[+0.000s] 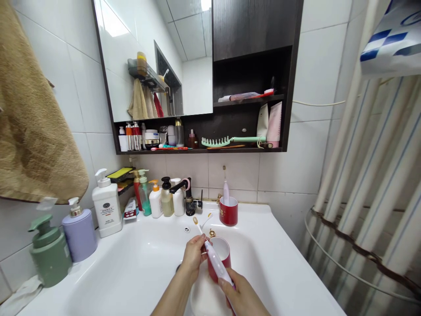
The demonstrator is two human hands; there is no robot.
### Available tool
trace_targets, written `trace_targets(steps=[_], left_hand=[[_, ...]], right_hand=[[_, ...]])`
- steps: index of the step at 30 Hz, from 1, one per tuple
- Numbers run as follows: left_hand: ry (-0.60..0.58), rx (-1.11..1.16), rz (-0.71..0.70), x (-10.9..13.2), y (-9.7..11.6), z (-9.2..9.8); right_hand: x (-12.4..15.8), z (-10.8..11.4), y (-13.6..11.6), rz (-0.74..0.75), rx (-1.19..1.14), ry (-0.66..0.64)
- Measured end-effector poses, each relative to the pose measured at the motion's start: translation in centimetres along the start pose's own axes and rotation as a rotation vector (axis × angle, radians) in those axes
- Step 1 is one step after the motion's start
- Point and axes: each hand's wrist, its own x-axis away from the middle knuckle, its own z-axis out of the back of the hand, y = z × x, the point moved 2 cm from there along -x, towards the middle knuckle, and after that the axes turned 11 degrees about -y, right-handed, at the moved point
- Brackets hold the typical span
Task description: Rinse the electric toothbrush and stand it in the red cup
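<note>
Clearly, the right grip (pixel 241 287) clasps the toothbrush (pixel 215 260) low — the left grip (pixel 194 253) (higher) pinches its neck.

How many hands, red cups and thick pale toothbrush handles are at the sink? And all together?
Hands: 2 (left hand, right hand)
Red cups: 2 (back cup, front cup)
Thick pale toothbrush handles: 2 (held handle, upright handle)
Total: 6

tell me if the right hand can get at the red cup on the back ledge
Probably not yet: the right hand grips the pale toothbrush. Once freed, it would likely have an open way across the sink to the rear red cup.
</note>
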Motion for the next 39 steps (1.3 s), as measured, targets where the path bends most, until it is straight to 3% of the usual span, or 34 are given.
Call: trace_targets(steps=[8,22,28,33,39], left_hand=[[-0.035,0.012,0.022,0.1,0.1,-0.3],[-0.031,0.051,0.011,0.3,0.3,-0.3],[-0.036,0.067,0.041,0.2,0.1,-0.2],[-0.024,0.059,0.037,0.3,0.2,-0.4],[-0.011,0.044,0.027,0.6,0.0,-0.7]], right_hand=[[-0.9,-0.6,1.2,-0.019,-0.136,-0.089],[0.5,-0.1,-1.1,-0.009,-0.061,-0.034],[0.5,-0.4,-1.0,-0.012,-0.120,-0.099],[0.4,-0.1,-0.8,-0.014,-0.096,-0.027],[0.3,-0.3,-0.6,-0.039,-0.099,-0.052]])
